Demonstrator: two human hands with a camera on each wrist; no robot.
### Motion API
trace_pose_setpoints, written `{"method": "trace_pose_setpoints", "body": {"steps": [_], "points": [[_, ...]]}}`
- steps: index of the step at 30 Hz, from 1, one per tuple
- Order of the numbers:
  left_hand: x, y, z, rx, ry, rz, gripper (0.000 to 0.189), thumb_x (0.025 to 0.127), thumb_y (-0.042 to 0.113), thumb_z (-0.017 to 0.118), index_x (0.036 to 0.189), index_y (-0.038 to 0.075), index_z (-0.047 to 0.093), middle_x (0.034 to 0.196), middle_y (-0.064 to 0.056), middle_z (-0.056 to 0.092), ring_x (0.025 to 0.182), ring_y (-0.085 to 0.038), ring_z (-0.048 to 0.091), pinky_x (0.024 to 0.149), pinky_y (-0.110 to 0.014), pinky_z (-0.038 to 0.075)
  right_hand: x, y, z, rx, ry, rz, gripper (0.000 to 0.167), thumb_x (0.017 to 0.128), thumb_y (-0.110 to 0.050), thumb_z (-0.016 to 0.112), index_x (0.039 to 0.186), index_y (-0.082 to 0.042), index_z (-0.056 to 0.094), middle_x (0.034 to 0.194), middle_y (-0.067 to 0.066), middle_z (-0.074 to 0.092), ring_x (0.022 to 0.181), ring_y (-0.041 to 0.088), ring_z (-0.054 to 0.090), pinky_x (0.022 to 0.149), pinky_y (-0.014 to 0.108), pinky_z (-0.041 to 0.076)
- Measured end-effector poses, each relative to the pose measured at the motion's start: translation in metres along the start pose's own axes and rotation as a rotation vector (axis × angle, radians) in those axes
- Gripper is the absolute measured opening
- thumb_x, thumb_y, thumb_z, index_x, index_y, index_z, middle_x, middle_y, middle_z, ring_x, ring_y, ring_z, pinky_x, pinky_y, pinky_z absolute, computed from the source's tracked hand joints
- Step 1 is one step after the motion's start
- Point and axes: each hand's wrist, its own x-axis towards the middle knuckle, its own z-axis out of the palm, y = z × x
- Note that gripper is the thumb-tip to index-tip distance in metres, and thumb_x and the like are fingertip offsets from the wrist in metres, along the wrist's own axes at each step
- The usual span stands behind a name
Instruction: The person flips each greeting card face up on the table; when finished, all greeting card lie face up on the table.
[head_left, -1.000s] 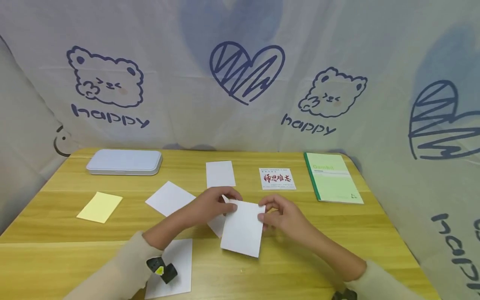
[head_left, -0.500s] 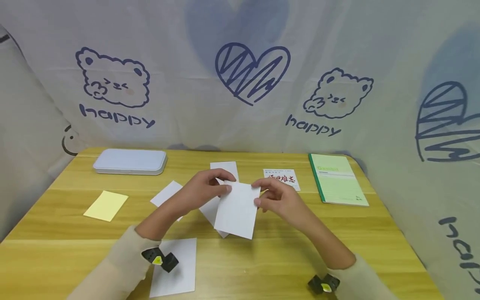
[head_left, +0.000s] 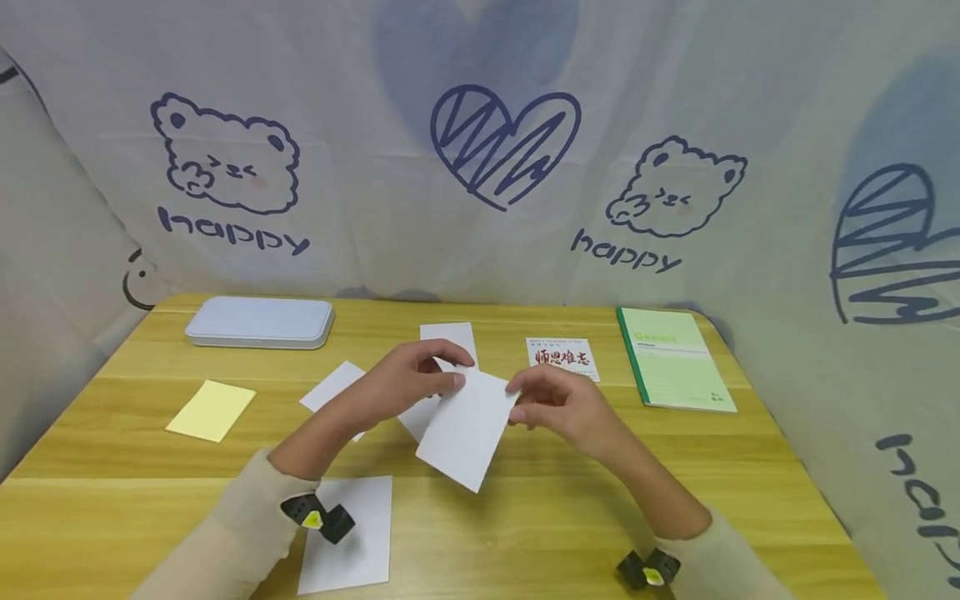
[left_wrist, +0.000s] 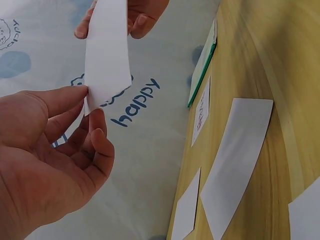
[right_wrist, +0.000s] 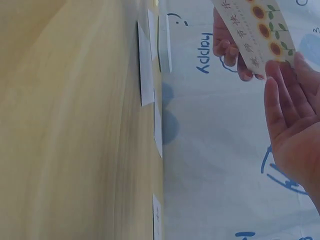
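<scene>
A greeting card (head_left: 465, 429) is held up over the middle of the table, its blank white side facing up in the head view. Sunflowers and writing cover its other face (right_wrist: 262, 32), seen in the right wrist view. My left hand (head_left: 408, 379) pinches one far corner between thumb and forefinger, its remaining fingers curled below in the left wrist view. At the opposite far corner, my right hand (head_left: 562, 404) holds the card with its thumb and fingers, which reach behind it. Underneath, the card partly covers a white card (head_left: 416, 418) lying on the wood.
More white cards (head_left: 330, 385) lie at the left and back, with a larger white sheet (head_left: 367, 542) near the left sleeve. A card with red characters (head_left: 562, 358) and a green notebook (head_left: 678, 358) are back right; a pale case (head_left: 260, 322) and yellow notepad (head_left: 212, 411) are left.
Both hands have lifted the card and moved it farther back. Over the last half second it has turned, its near end swinging left. The head view has shifted slightly.
</scene>
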Motion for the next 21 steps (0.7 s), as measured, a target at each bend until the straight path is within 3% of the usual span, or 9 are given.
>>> {"method": "trace_pose_setpoints", "body": {"steps": [8, 15, 21], "points": [[-0.002, 0.004, -0.003, -0.034, 0.043, 0.053, 0.027, 0.096, 0.027, 0.069, 0.123, 0.025, 0.066, 0.118, 0.000, 0.065, 0.096, -0.026, 0.063, 0.086, -0.042, 0.052, -0.005, -0.010, 0.004, -0.116, 0.203, -0.080, 0.012, 0.093, -0.018, 0.074, 0.102, -0.013, 0.067, 0.093, 0.005, 0.069, 0.078, 0.018, 0.064, 0.068, 0.029, 0.055], [-0.011, 0.013, -0.005, -0.164, 0.011, 0.134, 0.026, 0.101, 0.027, 0.063, 0.124, 0.016, 0.066, 0.117, -0.006, 0.065, 0.101, -0.026, 0.062, 0.094, -0.044, 0.053, 0.000, -0.006, -0.004, -0.158, 0.381, -0.021, 0.019, 0.096, -0.034, 0.069, 0.102, -0.017, 0.064, 0.085, 0.006, 0.060, 0.072, 0.020, 0.053, 0.059, 0.024, 0.045], [-0.010, 0.011, -0.001, -0.218, 0.033, 0.119, 0.028, 0.099, 0.023, 0.065, 0.124, 0.011, 0.065, 0.118, -0.006, 0.065, 0.105, -0.023, 0.062, 0.090, -0.031, 0.053, 0.003, 0.001, -0.007, -0.147, 0.428, 0.037, 0.027, 0.096, -0.040, 0.067, 0.100, -0.014, 0.063, 0.073, 0.006, 0.052, 0.062, 0.016, 0.045, 0.052, 0.025, 0.037]]}}
